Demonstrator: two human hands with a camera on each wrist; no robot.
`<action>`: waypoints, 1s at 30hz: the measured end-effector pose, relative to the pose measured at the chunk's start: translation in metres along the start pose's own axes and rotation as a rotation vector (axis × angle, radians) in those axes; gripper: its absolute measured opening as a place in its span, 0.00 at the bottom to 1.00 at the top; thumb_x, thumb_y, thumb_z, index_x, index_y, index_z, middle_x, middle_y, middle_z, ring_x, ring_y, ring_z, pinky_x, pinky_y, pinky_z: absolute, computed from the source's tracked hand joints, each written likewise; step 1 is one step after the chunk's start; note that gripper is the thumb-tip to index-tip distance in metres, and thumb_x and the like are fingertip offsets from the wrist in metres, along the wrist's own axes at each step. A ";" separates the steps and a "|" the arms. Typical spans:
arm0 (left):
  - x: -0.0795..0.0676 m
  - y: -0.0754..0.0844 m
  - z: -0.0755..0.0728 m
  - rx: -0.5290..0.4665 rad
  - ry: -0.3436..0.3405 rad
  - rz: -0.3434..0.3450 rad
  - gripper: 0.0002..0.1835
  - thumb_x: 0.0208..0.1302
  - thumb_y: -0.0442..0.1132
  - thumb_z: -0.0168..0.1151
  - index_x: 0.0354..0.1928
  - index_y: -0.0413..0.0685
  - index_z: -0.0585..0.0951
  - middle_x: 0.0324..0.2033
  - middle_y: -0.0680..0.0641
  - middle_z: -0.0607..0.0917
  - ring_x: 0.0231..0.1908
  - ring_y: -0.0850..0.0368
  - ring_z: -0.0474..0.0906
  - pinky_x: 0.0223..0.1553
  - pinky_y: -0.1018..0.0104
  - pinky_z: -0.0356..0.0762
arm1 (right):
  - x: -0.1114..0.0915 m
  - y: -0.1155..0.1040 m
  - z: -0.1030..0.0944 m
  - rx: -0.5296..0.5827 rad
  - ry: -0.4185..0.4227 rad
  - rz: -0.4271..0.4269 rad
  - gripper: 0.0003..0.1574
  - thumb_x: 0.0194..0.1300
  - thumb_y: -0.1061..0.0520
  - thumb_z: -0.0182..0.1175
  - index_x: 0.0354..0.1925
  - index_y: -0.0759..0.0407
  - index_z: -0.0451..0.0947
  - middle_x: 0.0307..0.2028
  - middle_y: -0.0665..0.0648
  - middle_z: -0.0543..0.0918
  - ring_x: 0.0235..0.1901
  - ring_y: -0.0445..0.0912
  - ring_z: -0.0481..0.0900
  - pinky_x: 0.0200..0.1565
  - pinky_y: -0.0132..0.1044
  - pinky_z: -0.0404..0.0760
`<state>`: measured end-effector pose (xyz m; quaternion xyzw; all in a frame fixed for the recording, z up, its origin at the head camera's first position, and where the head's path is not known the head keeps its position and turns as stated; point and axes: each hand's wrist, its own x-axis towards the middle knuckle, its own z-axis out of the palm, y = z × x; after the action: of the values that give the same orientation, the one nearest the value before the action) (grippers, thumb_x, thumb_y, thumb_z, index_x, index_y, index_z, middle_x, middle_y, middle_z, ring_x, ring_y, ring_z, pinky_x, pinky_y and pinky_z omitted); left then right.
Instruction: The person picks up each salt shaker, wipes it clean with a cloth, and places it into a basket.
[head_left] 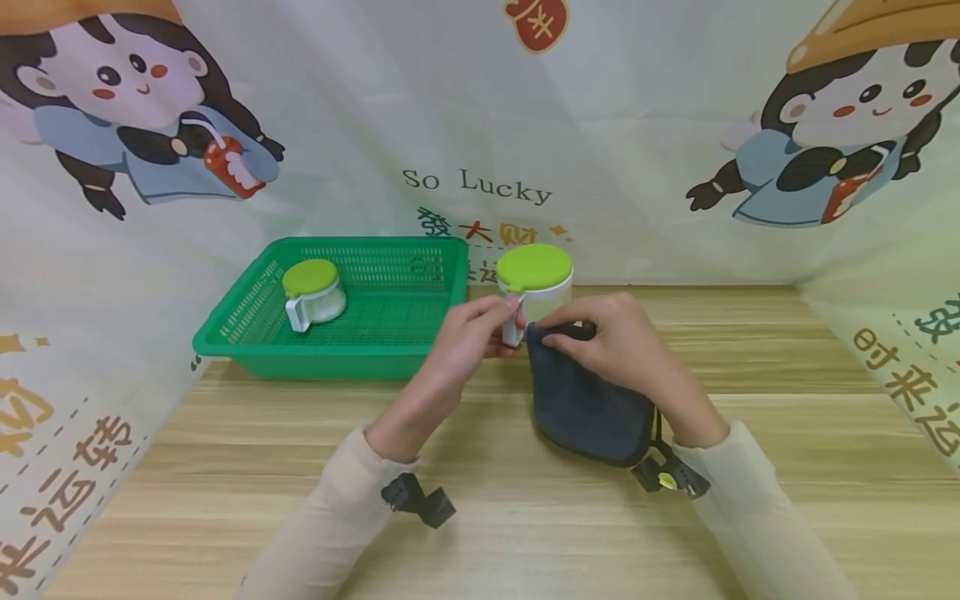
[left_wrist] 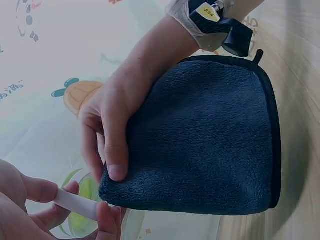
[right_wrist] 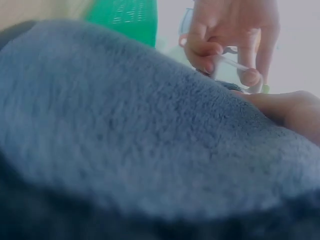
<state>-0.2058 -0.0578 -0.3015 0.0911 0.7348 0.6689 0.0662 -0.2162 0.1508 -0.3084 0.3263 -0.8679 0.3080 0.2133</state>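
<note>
A clear jar with a green lid and a white handle is held up above the table. My left hand pinches that white handle between thumb and fingers. From my right hand hangs a folded dark blue cloth, gripped by its upper edge. One corner of the cloth is close to the handle; whether it touches the jar I cannot tell. In the right wrist view the cloth fills most of the picture and hides much of the right hand.
A green plastic basket stands at the back left of the wooden table. Inside it is a second green-lidded jar, its handle facing forward. A printed curtain hangs behind and along both sides.
</note>
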 end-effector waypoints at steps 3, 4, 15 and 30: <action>0.001 0.000 -0.001 -0.009 0.003 0.003 0.18 0.80 0.48 0.53 0.37 0.43 0.81 0.36 0.48 0.82 0.34 0.55 0.80 0.40 0.67 0.82 | 0.000 0.001 0.000 0.003 0.021 -0.020 0.10 0.59 0.59 0.77 0.42 0.52 0.92 0.38 0.51 0.93 0.35 0.42 0.87 0.38 0.38 0.80; 0.001 0.001 -0.001 -0.010 0.003 0.003 0.18 0.80 0.48 0.53 0.37 0.43 0.81 0.35 0.48 0.82 0.34 0.56 0.80 0.40 0.67 0.83 | 0.000 0.001 0.000 0.009 0.045 -0.033 0.11 0.59 0.59 0.77 0.42 0.52 0.92 0.38 0.51 0.93 0.37 0.42 0.88 0.39 0.38 0.80; -0.001 0.002 -0.005 -0.028 0.013 -0.024 0.18 0.80 0.49 0.54 0.36 0.44 0.82 0.35 0.47 0.84 0.35 0.55 0.82 0.41 0.67 0.83 | -0.001 0.000 0.002 -0.002 0.027 -0.009 0.11 0.59 0.59 0.77 0.42 0.51 0.92 0.39 0.51 0.93 0.40 0.45 0.90 0.42 0.43 0.83; 0.000 0.002 -0.005 -0.023 -0.007 -0.032 0.18 0.80 0.49 0.54 0.38 0.43 0.82 0.36 0.48 0.83 0.37 0.53 0.82 0.45 0.62 0.85 | -0.001 -0.001 0.001 0.017 0.093 -0.040 0.12 0.59 0.59 0.77 0.43 0.52 0.92 0.38 0.50 0.93 0.36 0.43 0.87 0.40 0.34 0.79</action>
<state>-0.2065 -0.0627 -0.2991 0.0808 0.7281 0.6759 0.0804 -0.2148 0.1498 -0.3090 0.3307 -0.8477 0.3256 0.2568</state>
